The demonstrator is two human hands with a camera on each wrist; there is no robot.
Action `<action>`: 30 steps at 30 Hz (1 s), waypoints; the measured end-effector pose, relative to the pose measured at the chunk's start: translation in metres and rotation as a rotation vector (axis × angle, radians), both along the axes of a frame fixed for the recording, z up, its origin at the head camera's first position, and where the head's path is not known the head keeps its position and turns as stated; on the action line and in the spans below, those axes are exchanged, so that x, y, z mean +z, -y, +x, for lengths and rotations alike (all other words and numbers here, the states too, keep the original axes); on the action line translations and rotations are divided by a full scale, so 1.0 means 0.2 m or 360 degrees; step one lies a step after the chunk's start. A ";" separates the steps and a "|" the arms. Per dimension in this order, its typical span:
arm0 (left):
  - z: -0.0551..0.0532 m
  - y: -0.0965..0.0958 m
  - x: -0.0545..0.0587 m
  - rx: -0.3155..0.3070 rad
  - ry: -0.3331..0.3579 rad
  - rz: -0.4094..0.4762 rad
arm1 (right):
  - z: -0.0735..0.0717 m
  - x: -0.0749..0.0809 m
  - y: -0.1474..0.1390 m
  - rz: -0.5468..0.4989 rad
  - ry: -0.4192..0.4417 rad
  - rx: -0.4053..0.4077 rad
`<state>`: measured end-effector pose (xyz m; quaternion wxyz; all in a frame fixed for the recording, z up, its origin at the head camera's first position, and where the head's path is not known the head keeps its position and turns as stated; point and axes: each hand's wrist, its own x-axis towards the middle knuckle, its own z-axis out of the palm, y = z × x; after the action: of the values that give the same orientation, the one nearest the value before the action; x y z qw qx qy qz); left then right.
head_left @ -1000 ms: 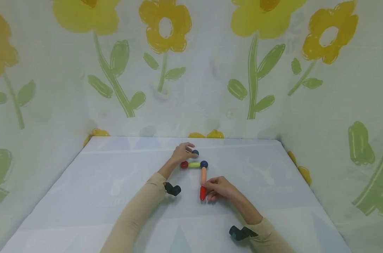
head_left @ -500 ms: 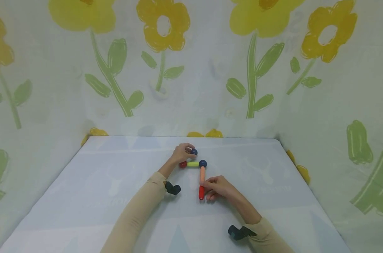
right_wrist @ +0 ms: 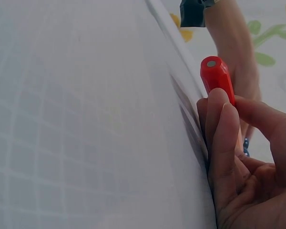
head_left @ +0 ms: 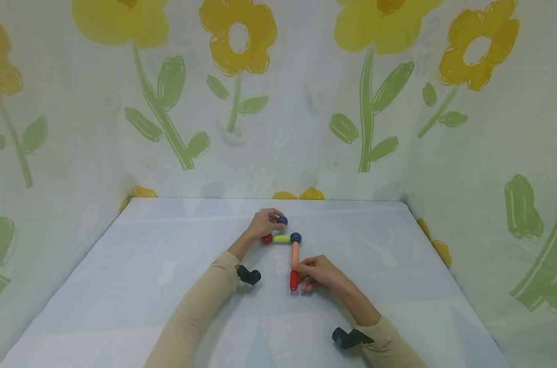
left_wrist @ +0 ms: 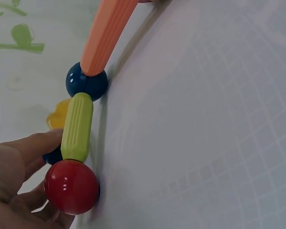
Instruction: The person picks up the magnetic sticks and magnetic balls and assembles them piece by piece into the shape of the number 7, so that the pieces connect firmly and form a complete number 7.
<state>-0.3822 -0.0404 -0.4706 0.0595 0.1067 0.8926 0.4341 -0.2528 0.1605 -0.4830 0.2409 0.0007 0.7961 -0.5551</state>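
Note:
Beyond a row of magnetic building pieces, my left hand [head_left: 263, 223] pinches a dark blue ball [head_left: 282, 221] between thumb and fingers. In the left wrist view that ball [left_wrist: 52, 155] is mostly hidden behind a lime-green rod [left_wrist: 77, 128]. The green rod joins a red ball [left_wrist: 72, 187] to a second blue ball [left_wrist: 86, 82]. An orange rod [head_left: 295, 252] runs from this second ball toward the person, in line with a red rod [head_left: 294, 281]. My right hand [head_left: 319, 272] pinches the red rod near its orange end; its free end [right_wrist: 211, 64] shows a grey magnet.
The pieces lie on a white table [head_left: 168, 306] with pale blue print. A white cloth wall [head_left: 287, 128] with yellow flowers rises behind and at both sides. Dark wrist cameras [head_left: 249, 275] sit at both beige sleeves.
The head view has shifted slightly. My left hand sits a little closer about the dark blue ball and covers more of the red ball. My right hand keeps its pinch on the red rod.

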 end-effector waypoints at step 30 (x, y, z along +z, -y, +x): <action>0.24 0.11 0.09 -0.0167 -0.0174 -0.0066 | -0.01 -0.01 0.00 0.0012 -0.0007 -0.0003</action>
<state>-0.3350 -0.0622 -0.4527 0.0355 0.1758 0.8964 0.4053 -0.2540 0.1605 -0.4852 0.2386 0.0009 0.7988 -0.5522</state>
